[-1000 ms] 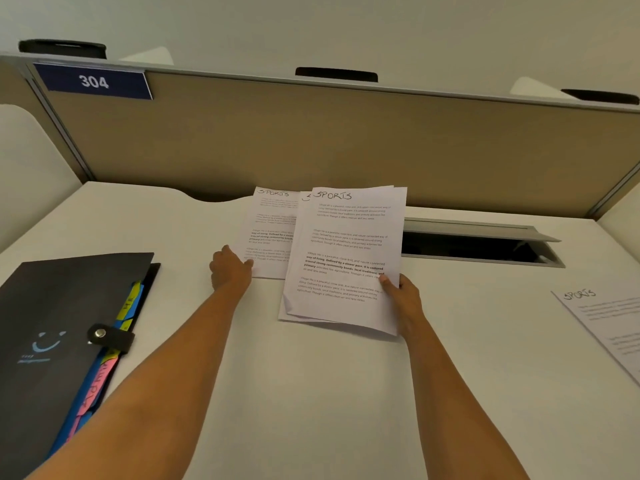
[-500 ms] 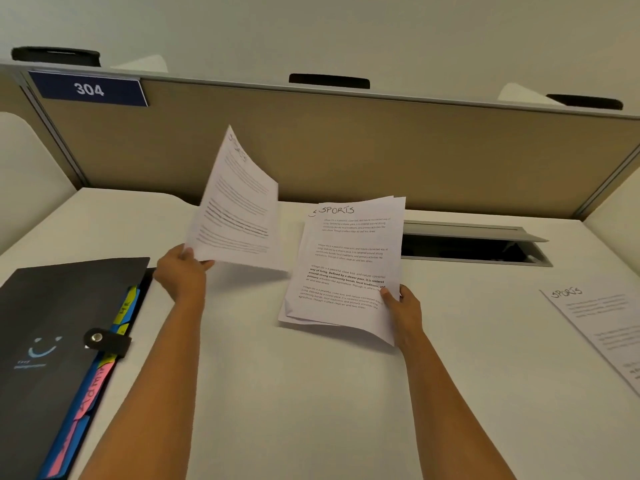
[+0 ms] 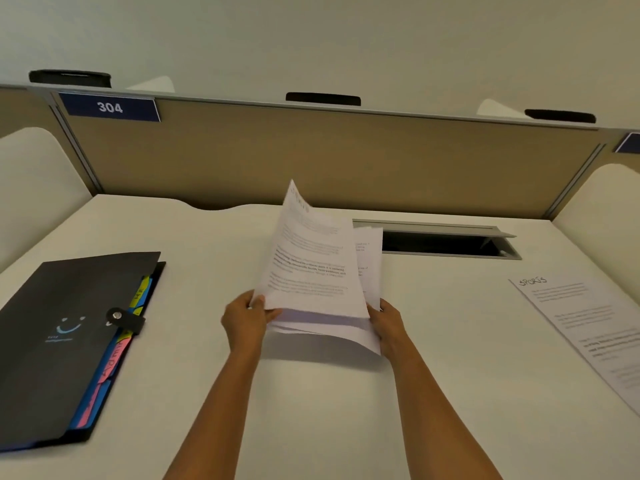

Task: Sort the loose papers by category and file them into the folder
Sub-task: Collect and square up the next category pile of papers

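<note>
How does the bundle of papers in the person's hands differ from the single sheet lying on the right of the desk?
The bundle is several sheets; the single sheet is one page. The bundle is held by the left hand and right hand, its top page curling upward; the single sheet lies flat on the desk, untouched. Both are white with printed text.

An office cubicle, that's where we are! A tan partition (image 3: pixel 329 161) runs across the back, and a blue plate (image 3: pixel 109 107) at its upper left corner reads 304. Below the partition spreads a white desk (image 3: pixel 311 410), with an open cable hatch (image 3: pixel 436 242) cut in close to the partition's foot. Printed sheets (image 3: pixel 311 271) are up in front of it, and a black tabbed folder (image 3: pixel 62 341) lies well forward, under its left end.
</note>
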Tool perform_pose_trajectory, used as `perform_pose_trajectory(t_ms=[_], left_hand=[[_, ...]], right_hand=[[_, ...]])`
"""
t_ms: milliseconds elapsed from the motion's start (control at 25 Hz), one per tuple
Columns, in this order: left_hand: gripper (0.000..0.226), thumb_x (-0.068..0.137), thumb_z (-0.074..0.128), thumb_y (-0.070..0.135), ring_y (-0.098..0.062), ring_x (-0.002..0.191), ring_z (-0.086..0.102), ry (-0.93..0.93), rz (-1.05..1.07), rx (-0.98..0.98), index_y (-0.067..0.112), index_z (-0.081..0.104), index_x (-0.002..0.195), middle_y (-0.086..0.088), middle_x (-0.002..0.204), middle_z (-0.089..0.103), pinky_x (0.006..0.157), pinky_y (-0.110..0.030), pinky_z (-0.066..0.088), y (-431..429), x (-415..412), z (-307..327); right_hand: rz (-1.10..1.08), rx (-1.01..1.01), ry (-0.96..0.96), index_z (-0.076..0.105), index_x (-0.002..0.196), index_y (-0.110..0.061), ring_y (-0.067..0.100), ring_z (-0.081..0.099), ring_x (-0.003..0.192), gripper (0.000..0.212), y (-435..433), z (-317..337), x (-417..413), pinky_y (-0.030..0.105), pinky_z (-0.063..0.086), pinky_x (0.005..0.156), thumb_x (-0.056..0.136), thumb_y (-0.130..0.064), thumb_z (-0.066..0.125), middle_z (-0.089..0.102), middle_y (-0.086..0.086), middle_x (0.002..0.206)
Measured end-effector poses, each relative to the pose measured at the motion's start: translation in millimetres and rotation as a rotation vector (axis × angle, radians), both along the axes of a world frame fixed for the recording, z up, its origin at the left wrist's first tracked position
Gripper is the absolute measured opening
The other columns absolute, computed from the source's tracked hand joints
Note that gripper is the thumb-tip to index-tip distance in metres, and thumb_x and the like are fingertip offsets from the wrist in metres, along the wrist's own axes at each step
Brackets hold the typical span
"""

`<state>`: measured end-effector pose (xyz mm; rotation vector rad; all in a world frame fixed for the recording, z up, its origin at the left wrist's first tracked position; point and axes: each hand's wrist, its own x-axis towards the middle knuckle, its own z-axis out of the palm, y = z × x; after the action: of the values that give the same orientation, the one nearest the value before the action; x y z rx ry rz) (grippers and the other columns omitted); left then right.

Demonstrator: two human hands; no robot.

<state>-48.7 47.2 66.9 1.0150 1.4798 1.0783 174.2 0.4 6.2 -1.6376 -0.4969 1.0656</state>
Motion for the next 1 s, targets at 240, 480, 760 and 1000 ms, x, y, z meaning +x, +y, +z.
perform_pose_trajectory(t_ms=[240, 480, 760, 1000], left_hand=[[0.058, 0.087, 0.061, 0.036, -0.035, 0.122, 0.051, 0.598, -0.209, -0.05, 0.007, 0.043, 0.135, -0.017, 0.134, 0.052, 0.101, -0.044, 0.043, -21.0, 8.6, 4.8], [0.047, 0.095, 0.051, 0.029, -0.038, 0.116, 0.054, 0.143, -0.283, -0.313, -0.002, 0.047, 0.13, -0.02, 0.13, 0.055, 0.092, -0.043, 0.046, -29.1, 37.6, 20.6], [0.031, 0.096, 0.045, 0.005, -0.033, 0.099, 0.059, -0.03, -0.337, -0.25, 0.005, 0.05, 0.127, -0.017, 0.125, 0.059, 0.088, -0.045, 0.05, -83.6, 83.1, -10.9], [0.021, 0.096, 0.046, 0.007, -0.035, 0.097, 0.06, -0.043, -0.371, -0.293, 0.005, 0.052, 0.116, -0.018, 0.119, 0.06, 0.088, -0.048, 0.051, -118.2, 116.2, -35.8]], right_hand=[[0.072, 0.025, -0.033, 0.058, 0.114, -0.012, 0.022, 0.062, 0.092, 0.031, -46.5, 12.3, 14.6, 0.033, 0.053, 0.081, 0.09, -0.031, 0.06, 0.065, 0.006, 0.11], [0.189, 0.024, -0.081, 0.06, 0.115, -0.015, 0.018, 0.063, 0.091, 0.034, -90.1, 25.5, 45.7, 0.025, 0.052, 0.07, 0.089, -0.037, 0.059, 0.065, 0.002, 0.106], [0.064, 0.03, -0.365, 0.059, 0.115, -0.012, 0.026, 0.059, 0.107, 0.027, -131.9, 20.6, 114.6, 0.037, 0.047, 0.092, 0.098, -0.027, 0.045, 0.062, 0.009, 0.12], [-0.113, -0.469, -1.087, 0.028, 0.144, -0.004, 0.033, 0.029, 0.138, 0.055, -194.1, 7.1, 214.5, 0.043, 0.028, 0.109, 0.097, -0.03, 0.043, 0.031, 0.017, 0.149]])
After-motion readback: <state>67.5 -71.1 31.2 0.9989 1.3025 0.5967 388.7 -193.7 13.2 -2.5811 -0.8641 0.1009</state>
